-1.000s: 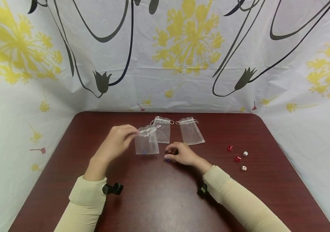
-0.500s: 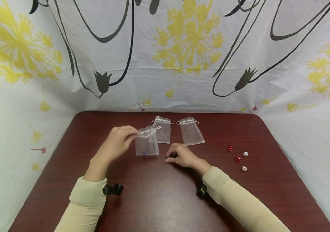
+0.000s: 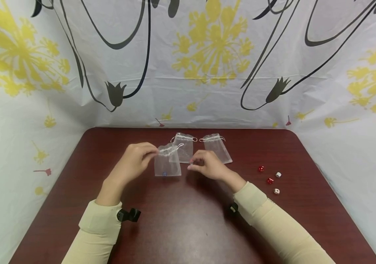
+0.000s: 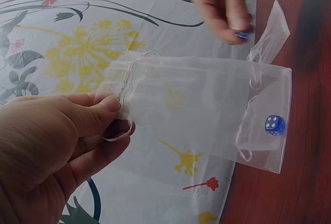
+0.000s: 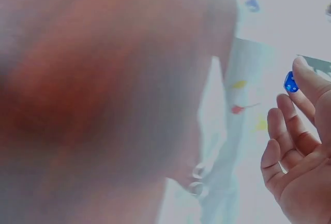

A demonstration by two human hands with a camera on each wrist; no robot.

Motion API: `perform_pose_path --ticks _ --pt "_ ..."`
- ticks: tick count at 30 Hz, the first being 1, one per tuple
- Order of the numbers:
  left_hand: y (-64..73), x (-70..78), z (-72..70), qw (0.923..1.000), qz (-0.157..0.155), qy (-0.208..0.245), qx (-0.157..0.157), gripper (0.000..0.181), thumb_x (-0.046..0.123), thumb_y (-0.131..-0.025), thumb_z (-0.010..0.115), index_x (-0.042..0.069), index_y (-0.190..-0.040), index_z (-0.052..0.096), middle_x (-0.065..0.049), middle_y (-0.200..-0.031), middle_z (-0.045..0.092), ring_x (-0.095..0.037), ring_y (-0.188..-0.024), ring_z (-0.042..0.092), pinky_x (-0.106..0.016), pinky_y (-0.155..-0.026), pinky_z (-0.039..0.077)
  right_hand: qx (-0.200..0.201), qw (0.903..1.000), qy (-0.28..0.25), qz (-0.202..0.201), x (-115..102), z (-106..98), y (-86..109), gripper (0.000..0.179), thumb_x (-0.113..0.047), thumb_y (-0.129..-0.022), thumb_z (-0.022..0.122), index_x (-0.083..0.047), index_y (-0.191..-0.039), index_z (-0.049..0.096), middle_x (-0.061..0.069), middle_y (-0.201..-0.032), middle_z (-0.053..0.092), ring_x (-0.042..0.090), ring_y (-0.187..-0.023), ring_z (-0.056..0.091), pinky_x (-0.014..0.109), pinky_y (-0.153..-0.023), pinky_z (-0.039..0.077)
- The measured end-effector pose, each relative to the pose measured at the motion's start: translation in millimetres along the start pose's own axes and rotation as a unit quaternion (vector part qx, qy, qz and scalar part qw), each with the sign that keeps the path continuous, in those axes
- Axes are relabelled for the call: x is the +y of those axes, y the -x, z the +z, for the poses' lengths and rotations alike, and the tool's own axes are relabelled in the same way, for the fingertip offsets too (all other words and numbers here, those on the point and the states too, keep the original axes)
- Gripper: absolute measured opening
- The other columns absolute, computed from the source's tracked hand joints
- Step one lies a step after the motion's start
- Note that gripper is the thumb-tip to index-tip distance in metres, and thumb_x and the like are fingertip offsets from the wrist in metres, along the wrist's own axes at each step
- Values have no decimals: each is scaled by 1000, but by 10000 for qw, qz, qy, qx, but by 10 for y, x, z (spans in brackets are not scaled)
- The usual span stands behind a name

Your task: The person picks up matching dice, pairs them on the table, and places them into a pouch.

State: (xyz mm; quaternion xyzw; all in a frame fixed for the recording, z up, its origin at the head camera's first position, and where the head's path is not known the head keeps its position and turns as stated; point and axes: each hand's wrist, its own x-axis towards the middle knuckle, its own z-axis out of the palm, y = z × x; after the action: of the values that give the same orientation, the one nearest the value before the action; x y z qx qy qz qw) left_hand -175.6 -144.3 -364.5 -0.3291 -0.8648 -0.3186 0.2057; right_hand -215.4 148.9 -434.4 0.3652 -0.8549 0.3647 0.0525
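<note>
My left hand [image 3: 134, 160] pinches a sheer white drawstring bag [image 4: 196, 105] near its cord and holds it up. At the bottom of that bag lies a blue die [image 4: 274, 125], seen through the mesh. My right hand [image 3: 210, 165] is just right of the bag, pinching a second blue die [image 5: 291, 82] between thumb and finger. In the right wrist view its other fingers are loosely bent. The bag's mouth is bunched by the cord, and I cannot tell how wide it gapes.
Two more sheer drawstring bags lie flat at the back of the dark red table [image 3: 174, 227], one left [image 3: 184, 148] and one right [image 3: 219, 148]. On the right are two red dice [image 3: 270, 180] and two white dice [image 3: 276, 191]. A patterned sheet [image 3: 135, 106] hangs behind.
My right hand has pinched the blue die, lifted it off the table and raised it beside the bag. My left hand and its bag have hardly moved.
</note>
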Motion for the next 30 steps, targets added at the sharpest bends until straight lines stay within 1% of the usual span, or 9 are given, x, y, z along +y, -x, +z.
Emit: perform_pose_path --ticks 4,7,11,14,18,20,22,27,30 --pt "-2 2 4 10000 39 35 4 9 -7 -86 74 0 -91 77 -9 -91 75 -24 -87 71 -39 -81 59 176 9998 -29 -73 -112 -160 -79 17 -15 -84 85 -3 -92 76 -2 -86 68 14 -70 57 29 -62 48" --pt "-6 4 9 9999 97 69 20 10 -8 -86 74 0 -92 77 -9 -91 75 -24 -86 71 -39 -81 59 267 9995 -91 -135 -191 -260 -112 16 -14 -84 84 -3 -92 76 -1 -87 68 16 -71 57 29 -62 48" --pt "-8 8 20 9999 109 82 -3 10 -8 -86 74 0 -91 77 -10 -91 75 -24 -87 72 -39 -81 59 296 9991 -285 -138 -272 -344 -144 15 -12 -85 83 -3 -93 75 -1 -88 68 23 -75 60 37 -65 52" --pt "-10 12 30 9999 84 62 -44 10 -8 -86 74 0 -92 77 -10 -91 75 -24 -87 72 -39 -82 59 362 9989 -238 -161 -338 -395 -178 14 -13 -85 83 -5 -94 75 -2 -89 68 22 -75 61 38 -65 52" --pt "-12 25 37 9999 39 53 -92 10 -7 -86 74 0 -93 77 -9 -92 75 -24 -87 72 -39 -82 59 471 9985 -101 -258 -439 -467 -246 13 -15 -85 84 -8 -93 76 -3 -90 69 14 -72 58 28 -62 48" --pt "-15 33 43 9999 26 82 -111 11 -8 -87 74 0 -93 77 -9 -92 75 -24 -87 71 -39 -81 59 485 9983 -148 -296 -484 -496 -279 13 -16 -86 83 -9 -95 77 -3 -91 69 12 -72 57 26 -62 47" --pt "-20 41 55 9999 26 87 -135 11 -8 -87 74 1 -93 77 -9 -92 75 -23 -87 71 -38 -81 59 479 9981 -192 -333 -522 -518 -306 14 -17 -87 82 -9 -96 77 -3 -93 70 14 -74 58 27 -63 46" --pt "-31 66 108 9996 52 110 -267 11 -7 -88 73 2 -94 77 -8 -92 75 -21 -86 71 -37 -80 59 531 9979 64 -374 -580 -523 -344 17 -22 -88 82 -9 -97 78 -5 -96 70 12 -76 58 31 -63 47" --pt "-38 91 136 9993 67 151 -324 11 -7 -88 73 2 -94 77 -7 -92 75 -20 -86 71 -36 -80 59 498 9980 77 -384 -606 -498 -367 16 -23 -88 82 -10 -97 78 -6 -96 70 8 -78 58 32 -64 49"
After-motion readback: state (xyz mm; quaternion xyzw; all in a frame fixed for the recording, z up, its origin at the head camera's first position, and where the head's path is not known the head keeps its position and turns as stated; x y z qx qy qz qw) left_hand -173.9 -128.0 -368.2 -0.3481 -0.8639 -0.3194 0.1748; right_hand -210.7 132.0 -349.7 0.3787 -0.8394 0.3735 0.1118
